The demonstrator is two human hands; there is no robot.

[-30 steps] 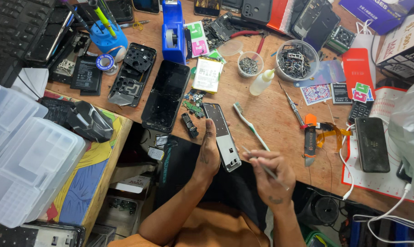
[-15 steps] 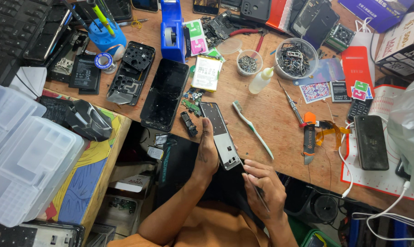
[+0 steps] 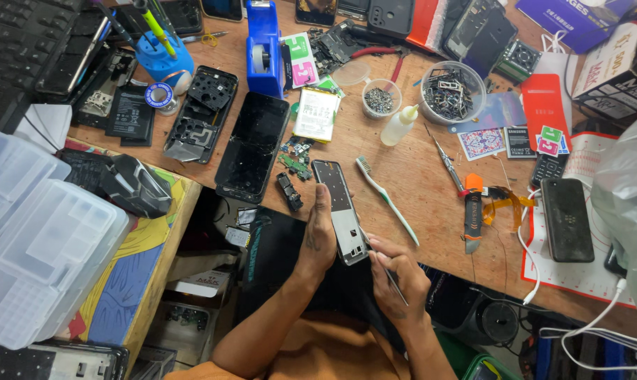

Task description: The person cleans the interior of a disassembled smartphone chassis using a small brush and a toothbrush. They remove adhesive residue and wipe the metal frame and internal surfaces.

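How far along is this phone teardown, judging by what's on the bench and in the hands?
Done: a screen, back frame, battery and small boards lie separated on the table. In hand: the left hand holds a bare phone frame while the right hand works a thin tool at its lower end. Nothing looks reassembled yet.

At the near edge of the wooden bench, the left hand steadies a narrow silver phone frame lying lengthwise. The right hand pinches a thin metal tool against the frame's near end. Just beside it lie a green toothbrush and a black phone screen; toward the far edge stands a blue tape dispenser.
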